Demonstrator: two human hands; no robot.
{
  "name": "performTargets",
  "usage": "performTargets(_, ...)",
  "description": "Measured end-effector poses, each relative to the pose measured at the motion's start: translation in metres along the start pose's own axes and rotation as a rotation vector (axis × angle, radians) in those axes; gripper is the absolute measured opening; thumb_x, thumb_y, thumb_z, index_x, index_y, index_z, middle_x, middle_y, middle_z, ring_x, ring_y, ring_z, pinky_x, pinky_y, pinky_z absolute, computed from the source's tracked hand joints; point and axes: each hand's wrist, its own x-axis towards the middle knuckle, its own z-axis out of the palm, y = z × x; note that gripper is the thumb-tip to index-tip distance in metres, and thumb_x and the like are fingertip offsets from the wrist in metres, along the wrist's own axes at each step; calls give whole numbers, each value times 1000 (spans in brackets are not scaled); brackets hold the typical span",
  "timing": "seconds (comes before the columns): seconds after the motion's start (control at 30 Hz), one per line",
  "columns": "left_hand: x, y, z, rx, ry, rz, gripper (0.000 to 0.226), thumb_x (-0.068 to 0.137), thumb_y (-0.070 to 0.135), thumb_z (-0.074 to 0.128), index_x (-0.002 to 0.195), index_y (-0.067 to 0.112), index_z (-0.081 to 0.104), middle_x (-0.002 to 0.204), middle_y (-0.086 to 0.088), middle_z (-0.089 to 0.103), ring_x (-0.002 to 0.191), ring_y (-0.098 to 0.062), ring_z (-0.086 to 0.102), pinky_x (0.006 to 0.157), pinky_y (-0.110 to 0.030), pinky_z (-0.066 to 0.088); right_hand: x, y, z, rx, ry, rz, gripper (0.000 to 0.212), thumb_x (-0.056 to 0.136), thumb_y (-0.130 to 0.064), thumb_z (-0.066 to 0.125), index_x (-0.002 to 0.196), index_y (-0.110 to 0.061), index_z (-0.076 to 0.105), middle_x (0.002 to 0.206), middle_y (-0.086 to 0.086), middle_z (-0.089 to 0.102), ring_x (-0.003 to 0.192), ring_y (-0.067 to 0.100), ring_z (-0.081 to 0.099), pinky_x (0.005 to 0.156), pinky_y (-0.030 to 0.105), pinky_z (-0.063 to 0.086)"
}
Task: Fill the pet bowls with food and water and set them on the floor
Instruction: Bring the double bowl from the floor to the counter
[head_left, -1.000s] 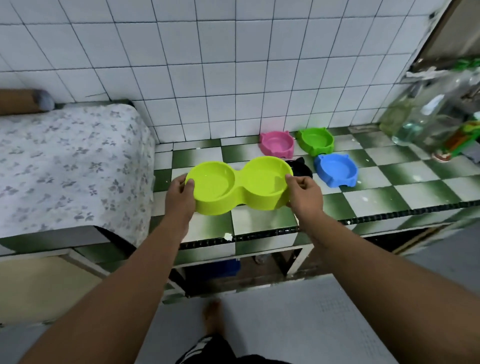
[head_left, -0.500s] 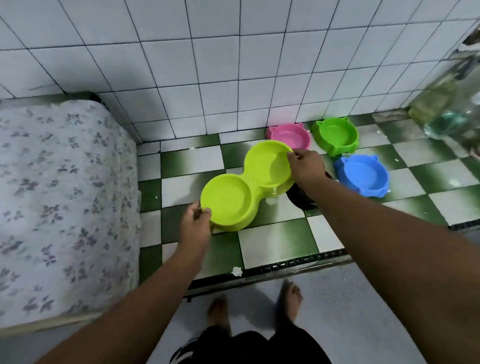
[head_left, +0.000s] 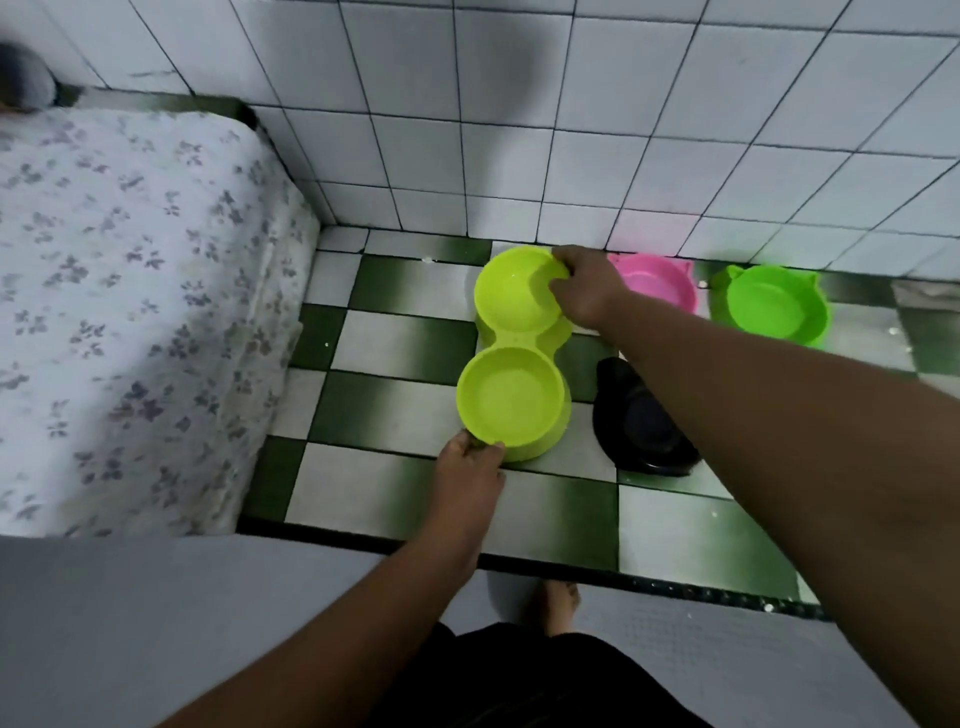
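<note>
A lime-yellow double pet bowl (head_left: 511, 358) sits lengthwise on the green-and-white checkered counter (head_left: 395, 488), one cup near me and one toward the wall. Both cups look empty. My left hand (head_left: 470, 470) grips the rim of the near cup. My right hand (head_left: 589, 291) grips the rim of the far cup. To the right stand a pink bowl (head_left: 657, 286), a green bowl (head_left: 771, 306) and a black bowl (head_left: 641, 421), partly hidden under my right forearm.
A flower-patterned cloth (head_left: 130, 312) covers the surface at the left. White wall tiles (head_left: 467, 130) rise behind the counter. The counter's dark front edge (head_left: 571, 569) runs above the grey floor (head_left: 156, 623), where my bare foot (head_left: 558, 605) shows.
Both hands have turned the double bowl from sideways to lengthwise and moved it back toward the wall. The view has tilted downward, and the blue bowl and bottles have left it.
</note>
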Motion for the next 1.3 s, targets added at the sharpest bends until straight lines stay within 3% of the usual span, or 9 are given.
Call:
performTargets(0.13,-2,-7,16,0,1,2,41,97,-1,58,136,13,51,87,8,64,80,-10,56,87,-37,46,13,0,5,-28,-79,-6,64,93,-1,51,153,-14,36,145,17,49,125,30,54,93,23,42)
performTargets(0.27,-1,-9,20,44,0,-14,50,98,-3,58,145,4,44,139,-17,60,126,-29,60,110,-46,44,16,3,8,-40,-75,1,67,89,5,50,151,-15,38,139,17,53,118,32,58,95,36,52)
performTargets(0.37,2,-12,20,116,0,15,36,97,-1,60,129,11,49,131,-24,64,112,-35,67,95,-43,53,14,10,8,-48,-29,12,66,86,7,50,149,-11,39,136,19,55,119,34,58,95,39,53)
performTargets(0.47,4,-12,19,107,-55,35,39,97,-1,60,126,21,46,115,1,69,84,-7,61,84,-30,47,13,15,7,-79,11,15,64,85,8,52,146,-8,42,132,19,59,117,34,59,87,33,50)
performTargets(0.6,6,-12,15,118,-98,48,43,98,-1,59,129,23,44,122,4,66,100,-12,60,94,-34,44,11,17,8,-87,28,29,62,85,8,52,145,-7,42,126,18,61,103,30,60,73,29,44)
performTargets(0.9,10,-9,4,138,-155,23,49,97,1,60,136,25,43,111,22,64,107,3,60,106,-35,47,1,15,8,-137,23,-20,51,87,2,57,137,-2,48,125,20,63,115,38,61,86,35,47)
performTargets(1.03,9,-6,-1,171,-135,36,47,98,7,61,142,14,48,124,3,70,119,-8,58,108,-47,46,-6,11,7,-102,31,-7,72,89,-4,60,154,-5,28,144,18,50,129,34,52,97,35,47)
performTargets(1.17,2,3,-4,204,-69,78,44,97,11,64,136,23,48,118,-15,67,98,-13,62,90,-36,50,-17,12,5,-77,51,-52,70,90,-12,62,152,-4,32,146,18,48,130,33,50,101,35,45)
performTargets(1.3,5,29,-5,282,122,132,65,95,23,66,153,18,36,142,-12,54,125,-30,57,105,-46,48,-37,15,1,-67,88,-141,60,88,-13,65,142,1,43,133,20,57,122,36,55,97,38,47)
